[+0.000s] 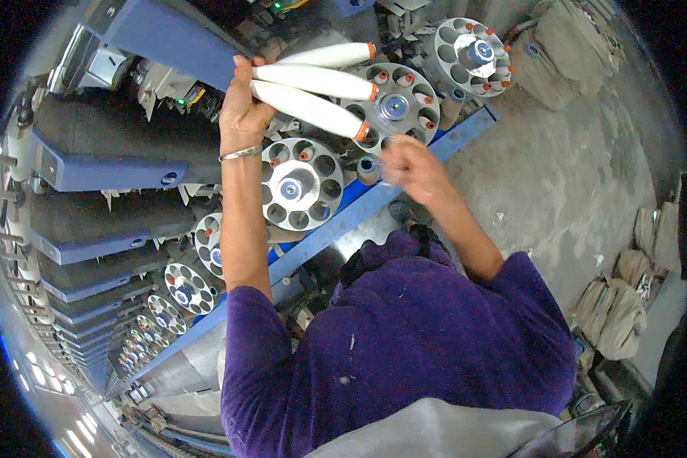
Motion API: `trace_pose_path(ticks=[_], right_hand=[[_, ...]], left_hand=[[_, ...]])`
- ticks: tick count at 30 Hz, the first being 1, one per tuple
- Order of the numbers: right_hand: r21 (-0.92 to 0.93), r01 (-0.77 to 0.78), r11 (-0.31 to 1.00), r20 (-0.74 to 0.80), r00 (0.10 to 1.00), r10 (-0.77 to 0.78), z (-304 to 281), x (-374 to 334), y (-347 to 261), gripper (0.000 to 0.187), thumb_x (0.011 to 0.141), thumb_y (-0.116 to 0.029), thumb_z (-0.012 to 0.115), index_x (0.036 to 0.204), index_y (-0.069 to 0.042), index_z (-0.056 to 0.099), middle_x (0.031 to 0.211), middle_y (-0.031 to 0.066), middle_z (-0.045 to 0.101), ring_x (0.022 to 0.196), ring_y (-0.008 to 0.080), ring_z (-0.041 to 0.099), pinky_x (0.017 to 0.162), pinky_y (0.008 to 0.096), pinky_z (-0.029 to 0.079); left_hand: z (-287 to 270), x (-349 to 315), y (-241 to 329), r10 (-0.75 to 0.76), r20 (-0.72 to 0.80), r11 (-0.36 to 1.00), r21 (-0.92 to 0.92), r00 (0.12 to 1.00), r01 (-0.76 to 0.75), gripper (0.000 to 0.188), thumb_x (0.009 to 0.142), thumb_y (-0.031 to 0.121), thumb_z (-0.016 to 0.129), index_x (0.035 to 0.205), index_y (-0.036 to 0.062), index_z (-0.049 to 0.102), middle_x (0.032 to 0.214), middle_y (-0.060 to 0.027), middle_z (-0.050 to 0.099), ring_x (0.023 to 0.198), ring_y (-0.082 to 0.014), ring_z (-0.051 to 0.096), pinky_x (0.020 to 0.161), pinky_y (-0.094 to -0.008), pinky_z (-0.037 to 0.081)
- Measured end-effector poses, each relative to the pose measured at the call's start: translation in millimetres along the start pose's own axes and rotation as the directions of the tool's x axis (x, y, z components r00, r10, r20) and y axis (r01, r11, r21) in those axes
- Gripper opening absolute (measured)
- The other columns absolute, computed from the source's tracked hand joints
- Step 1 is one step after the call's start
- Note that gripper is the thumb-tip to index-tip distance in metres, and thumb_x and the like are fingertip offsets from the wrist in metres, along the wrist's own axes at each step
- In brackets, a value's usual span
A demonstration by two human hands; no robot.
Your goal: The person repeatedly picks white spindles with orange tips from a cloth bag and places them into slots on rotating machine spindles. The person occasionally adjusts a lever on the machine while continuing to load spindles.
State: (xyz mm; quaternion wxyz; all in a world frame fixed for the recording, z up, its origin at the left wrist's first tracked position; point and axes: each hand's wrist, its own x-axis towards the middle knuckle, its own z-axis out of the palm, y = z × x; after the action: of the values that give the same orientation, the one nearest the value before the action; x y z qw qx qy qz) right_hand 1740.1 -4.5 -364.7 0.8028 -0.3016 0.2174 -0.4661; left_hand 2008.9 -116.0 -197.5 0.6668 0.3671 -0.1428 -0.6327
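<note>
The fingers [242, 67] of the left hand [244, 113] are closed around the near ends of three white yarn bobbins [317, 79], which reach out past them to the right in a loose fan, their orange tips well clear of the grip. The bobbins are held up in the air, with the lowest slanting down most and its tip in front of the edge of a round silver magazine [395, 107]. The fingers of the right hand [412, 169] look curled in, but the hand is blurred, so I cannot tell whether they are clamped on anything. That hand is just below the same magazine and near a small upright tube [369, 172], apart from the bobbins. A second magazine [291, 189] is beside the left forearm, and a blue rail [336, 229] runs diagonally below both magazines.
</note>
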Motion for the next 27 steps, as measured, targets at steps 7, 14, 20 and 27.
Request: trace_pose_path(ticks=[7, 14, 20, 27], right_hand=[[-0.159, 0.266, 0.951, -0.917, 0.317, -0.242, -196.0, -89.6, -52.5, 0.028, 0.096, -0.022, 0.043, 0.117, -0.008, 0.055, 0.102, 0.0079, 0.056, 0.082, 0.0192, 0.054, 0.069, 0.0331, 0.046], [-0.500, 0.034, 0.865, 0.151, 0.987, 0.049, -21.9, -0.3, -45.0, 0.030, 0.091, -0.026, 0.057, 0.112, -0.005, 0.058, 0.095, 0.0050, 0.060, 0.085, 0.0133, 0.055, 0.076, 0.0294, 0.047], [-0.467, -0.184, 0.865, -0.243, 0.967, 0.074, -36.0, -73.2, -67.7, 0.027, 0.095, -0.030, 0.055, 0.089, -0.006, 0.063, 0.071, -0.0029, 0.056, 0.061, 0.0071, 0.051, 0.057, 0.0231, 0.042], [-0.505, -0.322, 0.801, -0.410, 0.906, 0.105, -49.7, -69.7, -23.3, 0.027, 0.098, -0.031, 0.052, 0.082, -0.010, 0.058, 0.063, -0.0079, 0.042, 0.057, 0.0029, 0.036, 0.051, 0.0204, 0.030]], left_hand=[[-20.4, -11.0, 25.6, -0.039, 0.241, 0.949, 0.313, 0.970, -0.040, 0.038, 0.095, 0.043, 0.051, 0.091, 0.0061, 0.058, 0.106, -0.0084, 0.059, 0.096, -0.0226, 0.058, 0.093, -0.0414, 0.048], [9.4, 18.2, -14.3, -0.278, 0.370, 0.922, 0.362, 0.886, 0.138, 0.044, 0.096, 0.046, 0.042, 0.089, 0.0047, 0.055, 0.114, -0.0154, 0.055, 0.120, -0.0393, 0.050, 0.103, -0.0471, 0.043], [13.4, 11.4, -50.3, -0.260, 0.603, 0.845, 0.520, 0.754, -0.125, 0.046, 0.096, 0.049, 0.042, 0.086, 0.0053, 0.054, 0.114, -0.0144, 0.057, 0.114, -0.0328, 0.054, 0.100, -0.0432, 0.044], [-2.9, 18.9, -180.5, -0.479, 0.796, 0.344, 0.559, 0.371, -0.754, 0.027, 0.088, 0.031, 0.065, 0.090, 0.0048, 0.061, 0.105, -0.0098, 0.053, 0.105, -0.0260, 0.050, 0.094, -0.0369, 0.039]])
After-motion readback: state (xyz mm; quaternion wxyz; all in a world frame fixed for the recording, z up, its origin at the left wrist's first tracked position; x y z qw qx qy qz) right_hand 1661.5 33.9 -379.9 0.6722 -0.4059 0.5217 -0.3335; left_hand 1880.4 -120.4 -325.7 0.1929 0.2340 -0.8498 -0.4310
